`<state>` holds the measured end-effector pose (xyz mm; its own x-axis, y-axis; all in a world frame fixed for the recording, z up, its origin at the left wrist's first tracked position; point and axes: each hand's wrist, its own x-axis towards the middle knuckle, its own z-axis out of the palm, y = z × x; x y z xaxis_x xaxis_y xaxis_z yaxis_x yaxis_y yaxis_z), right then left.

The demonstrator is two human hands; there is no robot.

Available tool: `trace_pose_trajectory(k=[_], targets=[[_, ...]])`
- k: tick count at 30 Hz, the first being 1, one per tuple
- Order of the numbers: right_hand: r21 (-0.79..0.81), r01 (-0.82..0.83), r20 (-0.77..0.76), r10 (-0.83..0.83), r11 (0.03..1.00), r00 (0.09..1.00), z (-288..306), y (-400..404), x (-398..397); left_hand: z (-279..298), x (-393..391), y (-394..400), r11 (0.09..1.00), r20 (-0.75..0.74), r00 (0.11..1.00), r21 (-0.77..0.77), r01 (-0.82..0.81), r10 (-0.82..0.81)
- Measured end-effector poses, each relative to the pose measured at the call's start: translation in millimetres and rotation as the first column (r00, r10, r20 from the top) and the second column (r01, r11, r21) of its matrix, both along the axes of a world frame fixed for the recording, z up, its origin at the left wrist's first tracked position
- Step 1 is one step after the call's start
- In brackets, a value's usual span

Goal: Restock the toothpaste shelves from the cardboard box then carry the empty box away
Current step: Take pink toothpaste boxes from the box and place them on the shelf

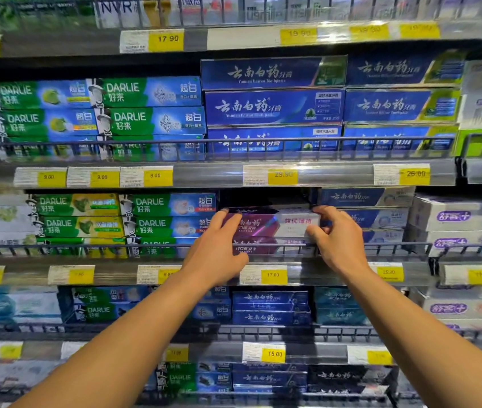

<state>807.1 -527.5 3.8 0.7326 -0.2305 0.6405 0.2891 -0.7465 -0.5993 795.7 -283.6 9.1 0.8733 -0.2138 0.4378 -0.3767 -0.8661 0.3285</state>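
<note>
A purple and white toothpaste carton (275,223) lies lengthwise in the middle slot of the third shelf (204,270), on top of another purple carton (266,245). My left hand (219,248) grips its left end and my right hand (336,240) grips its right end. Above the carton the slot is dark and unfilled. The cardboard box is not in view.
Green and blue Darlie cartons (169,216) fill the slot to the left. Blue and white cartons (381,216) stand to the right. A low wire rail (86,248) runs along each shelf front above yellow price tags (273,275). Shelves above and below are stocked.
</note>
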Motion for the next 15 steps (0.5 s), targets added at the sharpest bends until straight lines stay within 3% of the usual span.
trace_pose_trajectory(k=[10,15], targets=[[0.006,0.016,0.006,-0.016,1.0,1.0,-2,1,2,2,0,3,1.0,0.014,1.0,-0.017,0.023,-0.023],[0.058,0.029,0.046,-0.031,0.998,0.998,-10,8,-20,1,-19,3,0.983,0.146,0.987,-0.157,0.091,-0.068]])
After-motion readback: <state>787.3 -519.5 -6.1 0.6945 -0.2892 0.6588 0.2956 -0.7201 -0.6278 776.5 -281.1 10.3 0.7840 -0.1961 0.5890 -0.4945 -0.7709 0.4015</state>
